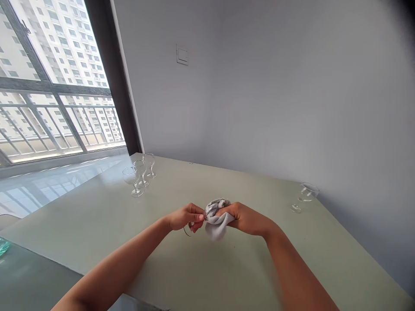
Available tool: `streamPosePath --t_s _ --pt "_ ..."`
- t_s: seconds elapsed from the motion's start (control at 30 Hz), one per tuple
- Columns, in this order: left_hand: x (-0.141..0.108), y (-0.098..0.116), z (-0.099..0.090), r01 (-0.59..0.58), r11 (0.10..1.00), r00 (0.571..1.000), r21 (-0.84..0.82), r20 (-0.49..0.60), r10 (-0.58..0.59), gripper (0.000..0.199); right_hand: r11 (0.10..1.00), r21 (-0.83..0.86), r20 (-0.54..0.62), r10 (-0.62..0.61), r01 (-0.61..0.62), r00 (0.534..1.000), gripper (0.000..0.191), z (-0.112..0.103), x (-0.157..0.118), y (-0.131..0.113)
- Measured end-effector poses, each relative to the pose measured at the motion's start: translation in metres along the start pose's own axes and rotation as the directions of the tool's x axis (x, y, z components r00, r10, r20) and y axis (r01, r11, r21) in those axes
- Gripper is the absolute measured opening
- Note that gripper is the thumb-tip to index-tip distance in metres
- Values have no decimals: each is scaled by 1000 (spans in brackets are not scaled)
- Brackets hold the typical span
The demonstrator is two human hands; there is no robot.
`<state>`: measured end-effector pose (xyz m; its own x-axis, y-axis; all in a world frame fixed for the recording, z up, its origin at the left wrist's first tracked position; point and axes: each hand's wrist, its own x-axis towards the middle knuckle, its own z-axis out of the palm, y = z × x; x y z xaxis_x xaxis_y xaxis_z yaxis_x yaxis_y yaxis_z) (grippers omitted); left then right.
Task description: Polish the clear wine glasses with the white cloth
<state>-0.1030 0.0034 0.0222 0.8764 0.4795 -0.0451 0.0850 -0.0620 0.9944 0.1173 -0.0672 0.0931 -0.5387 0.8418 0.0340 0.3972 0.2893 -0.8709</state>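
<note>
In the head view, my left hand [188,217] is closed around the stem of a wine glass, whose foot [187,230] shows below the fingers. My right hand [241,217] grips a light grey cloth [218,220], with its fingers pushed into the folds. The cloth wraps the bowl end of the glass and hides it. Both hands are close together above the pale green table [181,268].
Three clear stemmed glasses [136,182] stand at the table's far left. Another glass [304,194] is at the right edge by the grey wall. A green glass object [4,246] shows at the far left edge. A window is at upper left.
</note>
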Motion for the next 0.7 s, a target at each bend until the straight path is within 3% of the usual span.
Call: streamPosePath --t_s 0.07,0.17,0.27,0.37,0.4,0.47,0.57,0.7 --pt "1 1 0 55 985 996 -166 76 -43 40 999 -28 -65 -26 24 998 11 -4 -3 0" --pt "1 2 -1 97 979 995 -180 43 -91 43 988 -151 -144 -56 34 988 19 -14 -5 6" --pt "3 -2 -3 71 996 979 -51 -190 -80 38 922 -387 -315 -107 -25 943 30 -28 -6 16" --pt "8 -9 -6 123 990 873 71 -483 -73 37 771 -620 -501 -246 -145 830 38 -31 -4 18" --pt "10 -11 -6 157 982 831 108 -551 -72 37 710 -688 -483 -295 -149 825 37 -27 -2 17" --pt "13 -14 -4 228 953 789 201 -612 -59 35 606 -793 -341 -353 -65 871 34 -8 5 15" --pt "13 -15 5 337 851 804 404 -594 -37 25 546 -833 -160 -389 87 907 36 29 22 15" --pt "9 -14 20 341 603 828 721 -534 171 22 569 -822 -232 -401 42 886 31 56 39 24"
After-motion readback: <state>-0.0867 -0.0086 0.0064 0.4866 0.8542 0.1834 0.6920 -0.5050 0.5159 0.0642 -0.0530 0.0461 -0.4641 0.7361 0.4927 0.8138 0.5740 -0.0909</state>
